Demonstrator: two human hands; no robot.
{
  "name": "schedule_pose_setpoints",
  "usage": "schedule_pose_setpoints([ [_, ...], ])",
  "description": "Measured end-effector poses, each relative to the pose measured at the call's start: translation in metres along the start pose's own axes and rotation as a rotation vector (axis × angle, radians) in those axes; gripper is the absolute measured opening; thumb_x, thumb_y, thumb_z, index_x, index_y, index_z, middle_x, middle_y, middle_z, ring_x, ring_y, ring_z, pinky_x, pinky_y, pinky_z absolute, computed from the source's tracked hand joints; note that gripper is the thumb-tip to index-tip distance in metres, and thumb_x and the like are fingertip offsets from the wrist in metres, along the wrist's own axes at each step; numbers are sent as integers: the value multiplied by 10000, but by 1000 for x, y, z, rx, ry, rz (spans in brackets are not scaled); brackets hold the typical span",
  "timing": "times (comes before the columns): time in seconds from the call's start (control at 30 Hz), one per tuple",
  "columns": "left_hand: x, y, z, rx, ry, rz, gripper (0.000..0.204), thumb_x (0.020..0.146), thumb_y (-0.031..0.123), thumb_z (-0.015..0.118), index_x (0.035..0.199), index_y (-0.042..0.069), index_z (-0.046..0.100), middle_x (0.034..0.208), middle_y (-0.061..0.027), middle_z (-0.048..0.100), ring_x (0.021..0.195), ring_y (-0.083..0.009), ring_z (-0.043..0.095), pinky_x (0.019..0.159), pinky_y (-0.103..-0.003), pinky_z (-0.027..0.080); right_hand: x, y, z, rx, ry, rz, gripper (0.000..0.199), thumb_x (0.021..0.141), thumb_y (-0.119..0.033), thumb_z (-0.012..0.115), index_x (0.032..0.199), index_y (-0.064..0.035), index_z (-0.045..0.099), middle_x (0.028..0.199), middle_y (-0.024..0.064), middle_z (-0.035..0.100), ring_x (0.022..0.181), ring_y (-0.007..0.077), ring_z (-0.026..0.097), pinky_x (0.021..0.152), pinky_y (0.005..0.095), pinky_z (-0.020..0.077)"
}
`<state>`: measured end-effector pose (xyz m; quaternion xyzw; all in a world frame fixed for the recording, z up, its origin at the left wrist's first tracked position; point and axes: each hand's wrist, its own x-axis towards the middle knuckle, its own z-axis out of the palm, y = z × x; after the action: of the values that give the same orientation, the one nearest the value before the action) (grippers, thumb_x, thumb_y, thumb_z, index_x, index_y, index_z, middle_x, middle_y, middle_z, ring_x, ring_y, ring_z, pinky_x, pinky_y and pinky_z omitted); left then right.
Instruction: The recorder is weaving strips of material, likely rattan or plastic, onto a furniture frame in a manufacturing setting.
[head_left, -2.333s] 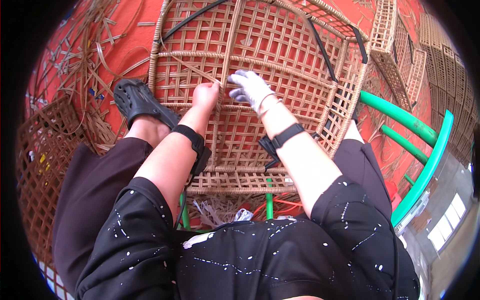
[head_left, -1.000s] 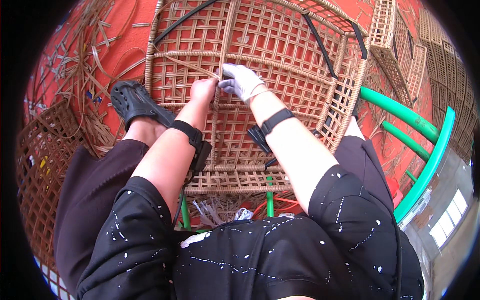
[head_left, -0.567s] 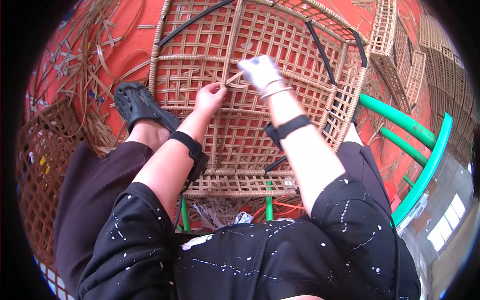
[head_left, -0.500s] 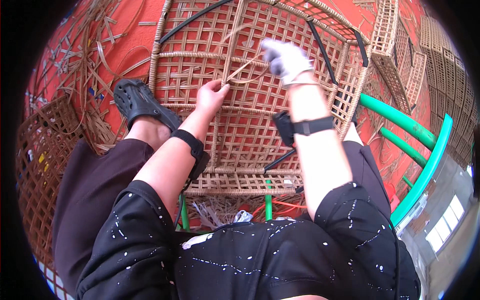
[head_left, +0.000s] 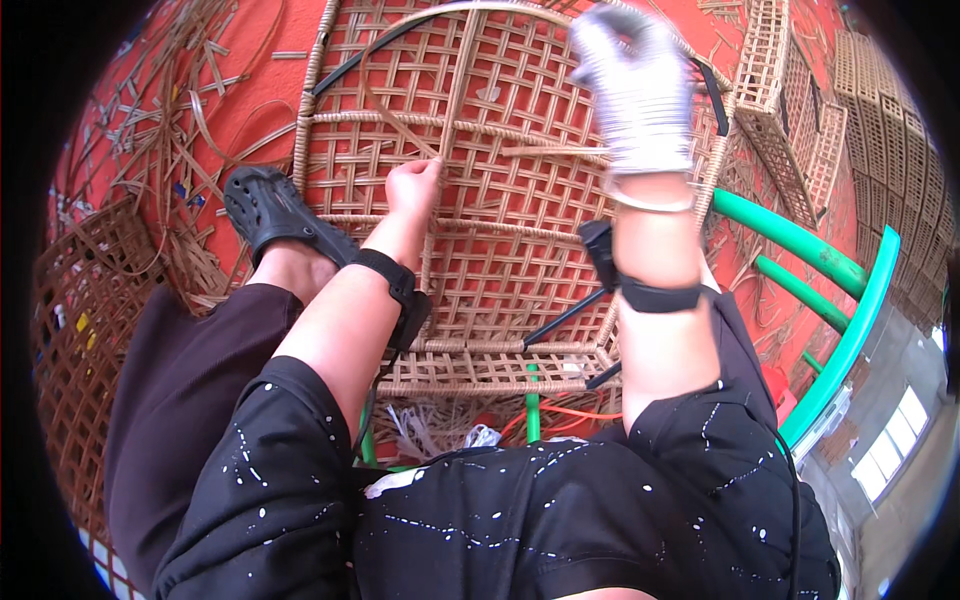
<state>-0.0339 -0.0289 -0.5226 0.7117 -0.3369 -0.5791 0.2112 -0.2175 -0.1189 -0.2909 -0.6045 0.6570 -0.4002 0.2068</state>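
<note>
A large tan woven wicker panel (head_left: pixel 480 240) with wrapped ribs lies in front of me between my legs. My bare left hand (head_left: pixel 413 187) is closed at its central rib, pinching a flat tan weaving strip (head_left: pixel 366 75) between thumb and fingertip. From there the strip loops up and over the panel's far part to my right hand (head_left: pixel 635 90). That hand wears a white-grey glove, is smeared by motion and appears curled round the strip above the panel's right side. A loose strip end (head_left: pixel 540 152) sticks out leftward below the glove.
Cut strip scraps (head_left: pixel 165 120) litter the red floor at left. A woven panel (head_left: pixel 95 330) leans beside my left leg. Green tubing (head_left: pixel 800 240) curves at right. Further wicker pieces (head_left: pixel 765 90) stand at the far right, with stacked ones (head_left: pixel 885 150) beyond.
My right hand has swung up and to the right, drawing the strip into a wide loop. My left hand stays pinched at the central rib, shifted only slightly.
</note>
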Motion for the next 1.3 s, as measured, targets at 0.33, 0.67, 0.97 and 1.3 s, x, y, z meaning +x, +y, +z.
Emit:
schedule_pose_setpoints([
  [0.33,11,30,-21,-332,-449,-504,193,886,260,491,787,125,586,656,34,586,545,-107,554,502,-240,431,-110,110,138,1067,-439,1337,355,945,-314,474,1125,-12,524,882,93,634,559,119,579,480,238,476],
  [0.67,-3,13,-11,200,-134,118,343,788,231,642,1040,-2,658,820,-118,683,712,-180,647,661,-294,507,-96,98,102,-417,-573,499,502,834,-489,548,1015,-24,604,896,165,666,817,307,651,768,414,495],
  [0.97,-23,33,-1,294,34,151,402,786,338,697,1010,5,671,853,-154,685,798,-220,664,723,-333,511,33,-68,-85,782,119,149,206,828,-227,669,910,-64,572,720,22,555,576,70,524,447,132,401],
  [1.3,15,3,3,146,101,94,333,805,322,655,865,-2,702,716,-133,679,676,-194,658,665,-323,501,-43,26,61,392,-196,454,201,819,-121,671,957,-1,586,811,77,636,589,150,605,558,255,499],
])
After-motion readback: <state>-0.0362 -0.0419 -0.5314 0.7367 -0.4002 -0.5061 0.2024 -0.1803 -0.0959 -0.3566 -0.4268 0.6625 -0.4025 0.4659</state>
